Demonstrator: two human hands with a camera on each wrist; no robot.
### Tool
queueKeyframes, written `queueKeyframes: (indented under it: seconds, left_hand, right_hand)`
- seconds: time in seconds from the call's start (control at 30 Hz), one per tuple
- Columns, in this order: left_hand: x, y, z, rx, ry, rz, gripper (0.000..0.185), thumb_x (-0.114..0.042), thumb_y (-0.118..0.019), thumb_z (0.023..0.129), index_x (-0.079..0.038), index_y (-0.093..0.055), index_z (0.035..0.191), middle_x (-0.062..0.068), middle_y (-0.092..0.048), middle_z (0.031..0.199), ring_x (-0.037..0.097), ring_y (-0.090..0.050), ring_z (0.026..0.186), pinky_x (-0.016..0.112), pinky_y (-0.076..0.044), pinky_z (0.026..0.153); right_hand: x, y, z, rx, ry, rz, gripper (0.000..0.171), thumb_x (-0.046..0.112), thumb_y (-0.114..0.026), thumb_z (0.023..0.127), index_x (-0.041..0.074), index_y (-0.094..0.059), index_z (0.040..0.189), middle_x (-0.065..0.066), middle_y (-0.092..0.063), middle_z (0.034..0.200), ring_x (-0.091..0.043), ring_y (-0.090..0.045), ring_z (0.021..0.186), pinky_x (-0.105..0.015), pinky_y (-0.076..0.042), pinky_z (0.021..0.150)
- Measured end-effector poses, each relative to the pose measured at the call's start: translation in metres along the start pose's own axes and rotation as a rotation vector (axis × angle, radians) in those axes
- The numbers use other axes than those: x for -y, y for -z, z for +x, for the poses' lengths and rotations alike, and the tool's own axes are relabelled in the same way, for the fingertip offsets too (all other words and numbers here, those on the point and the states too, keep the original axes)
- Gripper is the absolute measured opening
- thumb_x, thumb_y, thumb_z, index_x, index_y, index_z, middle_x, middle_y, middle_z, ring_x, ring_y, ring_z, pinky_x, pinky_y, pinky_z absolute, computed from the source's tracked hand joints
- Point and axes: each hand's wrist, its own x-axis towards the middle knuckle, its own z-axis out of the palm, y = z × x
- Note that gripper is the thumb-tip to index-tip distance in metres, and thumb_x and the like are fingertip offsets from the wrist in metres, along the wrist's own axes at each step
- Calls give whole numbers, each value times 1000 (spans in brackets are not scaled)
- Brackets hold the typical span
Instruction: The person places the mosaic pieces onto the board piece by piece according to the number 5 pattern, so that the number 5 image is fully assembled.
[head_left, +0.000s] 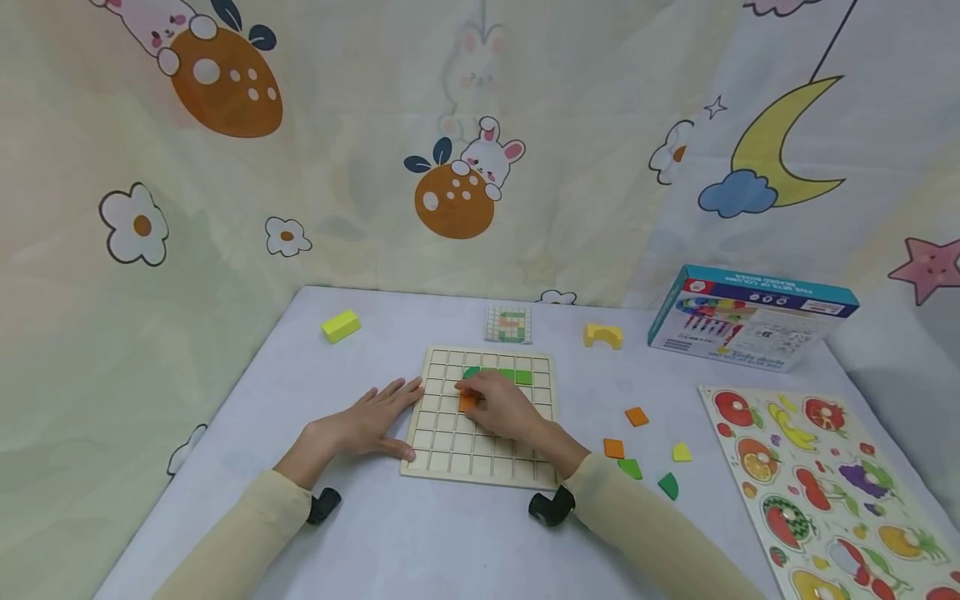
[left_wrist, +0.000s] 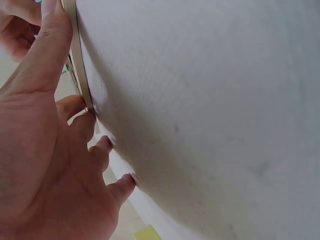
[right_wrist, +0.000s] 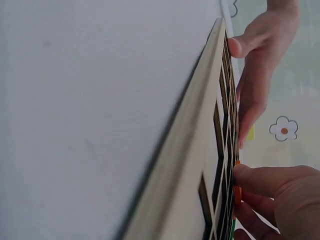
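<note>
The right hand (head_left: 504,406) apparently pinches a small orange square tile (head_left: 467,403) on the pale wooden grid board (head_left: 450,454) mid-desk; the flat, open left hand (head_left: 375,417) steadies the board's left edge.

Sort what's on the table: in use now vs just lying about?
In use: grid board, orange tile under right hand, green tiles, left hand steadying the board edge, pattern card.

Lying about: fruit puzzle, box, yellow block, arch block.
</note>
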Motion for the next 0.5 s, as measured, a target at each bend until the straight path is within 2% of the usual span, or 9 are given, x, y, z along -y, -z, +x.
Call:
queueKeyframes:
  seconds: [0.13, 0.33, 0.5]
  left_hand:
    - [0, 2, 0, -4, -4, 8, 105, -57, -70, 77, -12, -18, 156, 6, -9, 165, 35, -6, 151, 62, -9, 119]
    - [0, 2, 1, -5, -3, 1, 105, -56, -71, 77, -11, -18, 155, 7, -9, 165, 36, -6, 151, 63, -9, 119]
    - [-1, 1, 0, -5, -12, -6, 105, -55, -72, 77, -10, -19, 155, 8, -10, 165, 36, -6, 151, 63, -10, 119]
  right_hand:
    - [1, -1, -1, -4, -8, -12, 42, 12, -74, 85, 9, -64, 125, -5, -66, 118, -22, -58, 114, -36, -50, 98]
    - [1, -1, 0, -11, -24, -28, 41, 16, -75, 85, 11, -65, 125, -3, -66, 117, -20, -58, 113, -36, -50, 97]
    - [-9, 15, -15, -26, -76, 62, 41, 15, -74, 85, 12, -65, 125, -1, -67, 112, -17, -60, 102, -34, -52, 88]
